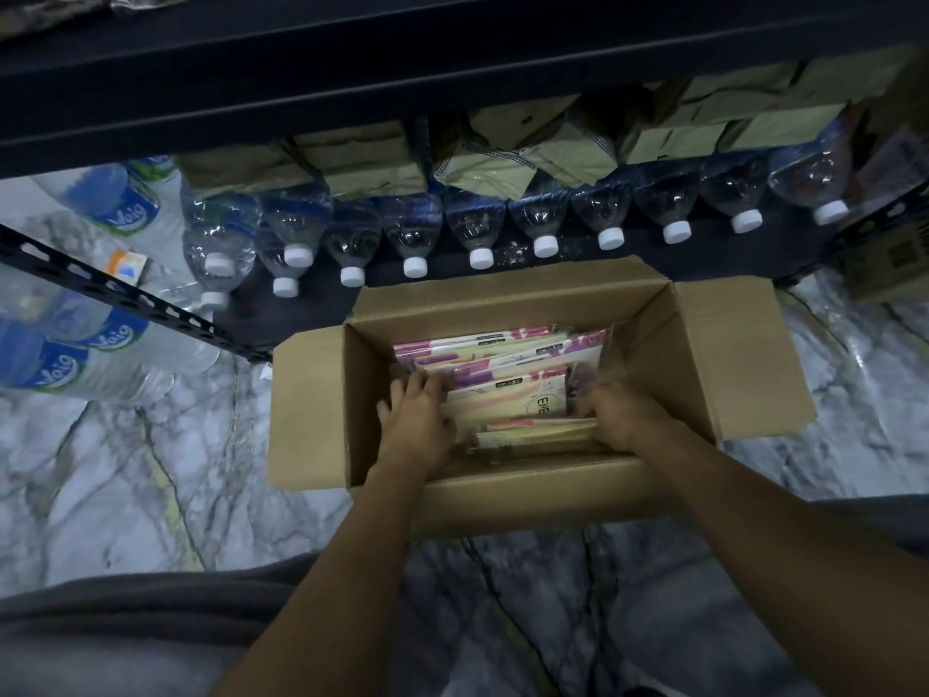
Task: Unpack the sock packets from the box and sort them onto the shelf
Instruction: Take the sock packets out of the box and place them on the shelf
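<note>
An open cardboard box (704, 354) stands on the marble floor in front of a dark metal shelf (452, 52). Inside lie several sock packets (507, 374), flat, in pink, purple and pale yellow wrappers. Both hands are down in the box. My left hand (414, 425) presses its fingers against the left edge of the packet stack. My right hand (621, 415) is curled at the stack's right edge, its fingertips blurred and partly hidden among the packets. The stack is held between the two hands.
A row of clear water bottles (417, 228) with white caps lies on the lowest shelf just behind the box, with tan packets (372, 163) stacked behind them. More labelled bottles (100, 344) lie at the left on the floor. A slotted shelf upright (125, 294) slants at the left.
</note>
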Motion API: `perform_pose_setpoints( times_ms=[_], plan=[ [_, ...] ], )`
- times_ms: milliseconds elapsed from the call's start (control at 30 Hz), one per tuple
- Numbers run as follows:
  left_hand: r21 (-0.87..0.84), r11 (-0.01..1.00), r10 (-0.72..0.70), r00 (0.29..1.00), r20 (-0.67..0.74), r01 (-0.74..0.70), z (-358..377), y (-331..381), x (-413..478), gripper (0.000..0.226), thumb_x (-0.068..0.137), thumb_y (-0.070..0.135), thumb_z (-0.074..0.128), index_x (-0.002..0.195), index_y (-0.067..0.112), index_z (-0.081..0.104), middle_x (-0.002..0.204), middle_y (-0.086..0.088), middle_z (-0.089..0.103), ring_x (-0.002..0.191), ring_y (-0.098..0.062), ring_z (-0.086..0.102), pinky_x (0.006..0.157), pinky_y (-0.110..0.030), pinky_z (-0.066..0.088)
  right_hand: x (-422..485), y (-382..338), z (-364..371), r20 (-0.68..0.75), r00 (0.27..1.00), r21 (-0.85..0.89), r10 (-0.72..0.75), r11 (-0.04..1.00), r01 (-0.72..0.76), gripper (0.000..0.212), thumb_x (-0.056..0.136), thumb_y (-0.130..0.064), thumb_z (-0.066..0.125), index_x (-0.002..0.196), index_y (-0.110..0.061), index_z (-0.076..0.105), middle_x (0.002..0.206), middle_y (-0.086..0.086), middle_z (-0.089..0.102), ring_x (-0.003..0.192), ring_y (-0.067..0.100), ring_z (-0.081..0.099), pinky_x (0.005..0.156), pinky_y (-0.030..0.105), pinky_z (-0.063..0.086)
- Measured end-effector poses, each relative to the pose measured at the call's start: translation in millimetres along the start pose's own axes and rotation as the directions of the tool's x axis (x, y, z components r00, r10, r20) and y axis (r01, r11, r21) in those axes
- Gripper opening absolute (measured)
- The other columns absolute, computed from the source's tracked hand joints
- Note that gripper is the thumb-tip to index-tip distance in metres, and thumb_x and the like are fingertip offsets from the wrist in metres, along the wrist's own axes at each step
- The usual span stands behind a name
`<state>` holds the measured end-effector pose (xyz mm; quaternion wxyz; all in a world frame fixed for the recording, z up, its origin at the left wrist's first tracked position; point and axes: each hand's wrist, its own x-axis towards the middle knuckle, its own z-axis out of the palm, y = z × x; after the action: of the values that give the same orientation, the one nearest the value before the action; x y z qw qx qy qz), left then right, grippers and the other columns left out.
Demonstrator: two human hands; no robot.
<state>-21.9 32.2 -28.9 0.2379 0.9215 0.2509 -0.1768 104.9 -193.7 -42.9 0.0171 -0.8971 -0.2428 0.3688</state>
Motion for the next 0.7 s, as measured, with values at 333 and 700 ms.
perform_pose_setpoints(
  times_ms=[333, 700],
  plan=[
    [-0.058, 0.994, -0.086, 0.991, 0.099, 0.092, 4.0, -10.6, 2.6, 0.068, 0.083, 0.022, 0.067, 0.143, 0.02, 0.036, 0.142, -0.011, 0.044, 0.129, -0.033, 0.036, 0.105, -0.053, 0.038, -3.5, 7.1, -6.1, 0.002, 0.999, 0.076, 0.041, 0.996, -0.041, 0.025, 0.077, -0.022, 0.074, 0.102, -0.025, 0.073, 0.113, 0.002, 0.065, 0.099, 0.02, 0.061, 0.091, 0.033, 0.051],
    [-0.117, 0.993, 0.019, 0.982, 0.187, 0.003, 13.7, -15.9, 3.8, 0.034, 0.081, 0.011, 0.069, 0.11, 0.025, 0.055, 0.127, -0.009, 0.056, 0.113, -0.025, 0.056, 0.1, -0.038, 0.048, -3.7, 11.3, -1.6, 0.01, 1.0, 0.104, 0.029, 0.994, -0.03, 0.025, 0.078, -0.017, 0.071, 0.102, -0.023, 0.074, 0.114, 0.004, 0.068, 0.099, 0.02, 0.062, 0.089, 0.031, 0.05]
  ],
)
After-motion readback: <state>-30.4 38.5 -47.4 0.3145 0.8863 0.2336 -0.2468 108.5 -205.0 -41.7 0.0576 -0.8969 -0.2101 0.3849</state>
